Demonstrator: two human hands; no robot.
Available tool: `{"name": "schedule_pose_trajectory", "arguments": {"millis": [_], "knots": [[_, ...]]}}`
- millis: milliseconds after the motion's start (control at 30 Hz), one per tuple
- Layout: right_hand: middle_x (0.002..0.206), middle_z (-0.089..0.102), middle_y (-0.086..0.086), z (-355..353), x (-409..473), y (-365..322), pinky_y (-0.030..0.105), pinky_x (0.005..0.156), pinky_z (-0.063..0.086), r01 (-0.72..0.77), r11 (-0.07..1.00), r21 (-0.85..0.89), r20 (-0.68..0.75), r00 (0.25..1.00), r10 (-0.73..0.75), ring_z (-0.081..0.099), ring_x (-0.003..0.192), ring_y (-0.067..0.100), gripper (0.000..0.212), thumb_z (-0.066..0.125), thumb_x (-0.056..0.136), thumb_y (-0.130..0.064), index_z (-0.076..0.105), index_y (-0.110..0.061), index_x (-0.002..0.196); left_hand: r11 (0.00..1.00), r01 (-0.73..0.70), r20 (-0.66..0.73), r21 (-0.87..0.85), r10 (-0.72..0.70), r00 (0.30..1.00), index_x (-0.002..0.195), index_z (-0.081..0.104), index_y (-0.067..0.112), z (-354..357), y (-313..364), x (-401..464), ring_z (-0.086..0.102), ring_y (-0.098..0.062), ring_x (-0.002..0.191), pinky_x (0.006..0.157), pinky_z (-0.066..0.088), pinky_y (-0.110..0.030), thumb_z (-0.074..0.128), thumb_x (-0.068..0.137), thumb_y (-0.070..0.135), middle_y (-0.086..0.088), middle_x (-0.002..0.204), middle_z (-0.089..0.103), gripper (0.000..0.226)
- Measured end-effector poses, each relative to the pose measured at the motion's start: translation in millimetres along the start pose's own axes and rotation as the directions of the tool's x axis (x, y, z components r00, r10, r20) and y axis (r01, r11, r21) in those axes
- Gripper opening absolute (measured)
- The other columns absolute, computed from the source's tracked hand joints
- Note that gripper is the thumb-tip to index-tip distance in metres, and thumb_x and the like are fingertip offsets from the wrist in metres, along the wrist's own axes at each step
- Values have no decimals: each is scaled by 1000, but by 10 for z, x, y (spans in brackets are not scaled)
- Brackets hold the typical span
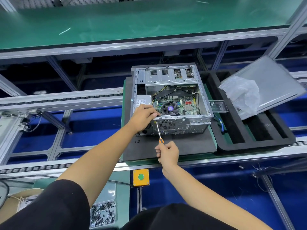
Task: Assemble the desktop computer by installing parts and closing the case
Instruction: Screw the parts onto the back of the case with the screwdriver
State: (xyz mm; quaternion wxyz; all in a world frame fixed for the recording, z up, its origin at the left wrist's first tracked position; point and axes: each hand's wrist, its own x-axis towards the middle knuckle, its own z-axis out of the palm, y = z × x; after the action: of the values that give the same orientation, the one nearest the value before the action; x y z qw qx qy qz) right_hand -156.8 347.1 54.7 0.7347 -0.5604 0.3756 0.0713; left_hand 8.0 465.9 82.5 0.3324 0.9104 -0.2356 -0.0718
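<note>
A: Status, left side first?
B: Left hand (144, 117) rests on the near-left corner of the open computer case (171, 100), fingers curled over the rim, bracing it on the black mat (166, 146).
A: Step in hand?
B: Judged as 1 rear-panel screw being driven. Right hand (167, 154) grips the screwdriver (159, 132), fingers wrapped tight round its handle.
A: Next?
B: Steady axial pressure. The side panel (272, 85) lies right, unfitted.

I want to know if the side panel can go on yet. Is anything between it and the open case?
Yes. The side panel leans on the black foam tray to the right with a crumpled plastic bag on it. The left hand rests on the case edge, and the right hand holds a screwdriver against its rear.
</note>
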Motion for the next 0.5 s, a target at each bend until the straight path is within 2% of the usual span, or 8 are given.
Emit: {"name": "schedule_pose_trajectory", "arguments": {"millis": [67,133,200,300,400,500], "knots": [[69,71,12,17,-21,-47,21,39,36,-19,1000,-3,33,999,19,67,53,18,13,59,95,-9,57,-9,82,1000,3,5,1,-3,1000,109,77,21,4,2,1,53,-27,119,101,45,-49,54,104,20,4,115,65,23],[70,74,13,61,-49,-114,20,37,38,-157,985,75,144,979,146,71,55,21,12,58,97,-15,59,-8,87,1000,1,1,12,-1,1000,109,77,21,2,-5,6,53,-26,119,101,45,-49,54,104,21,4,115,65,23],[74,76,13,87,-83,-159,18,37,39,-315,939,136,253,928,275,68,50,17,23,54,100,-25,61,-5,89,1000,-3,6,19,3,1000,109,76,20,3,-7,8,53,-27,119,101,45,-50,54,104,22,3,115,66,23],[68,72,7,95,-70,-170,17,37,34,-394,904,163,288,896,338,50,41,10,26,51,100,-27,60,-9,85,1000,0,15,25,0,1000,110,76,21,1,-8,8,53,-27,121,101,45,-50,53,105,23,3,116,66,24],[61,54,-2,120,-65,-169,20,35,22,-329,932,155,215,932,293,30,41,9,13,55,92,-15,52,-14,79,1000,1,11,31,-2,1000,110,76,21,3,-7,6,53,-27,121,103,44,-50,53,105,23,3,117,66,24],[69,58,5,116,-66,-117,22,37,27,-85,995,53,67,994,82,40,40,10,18,58,91,-4,44,-13,85,1000,-3,0,18,3,1000,108,77,20,0,1,6,54,-25,118,100,46,-48,54,104,21,3,113,67,23]]}}
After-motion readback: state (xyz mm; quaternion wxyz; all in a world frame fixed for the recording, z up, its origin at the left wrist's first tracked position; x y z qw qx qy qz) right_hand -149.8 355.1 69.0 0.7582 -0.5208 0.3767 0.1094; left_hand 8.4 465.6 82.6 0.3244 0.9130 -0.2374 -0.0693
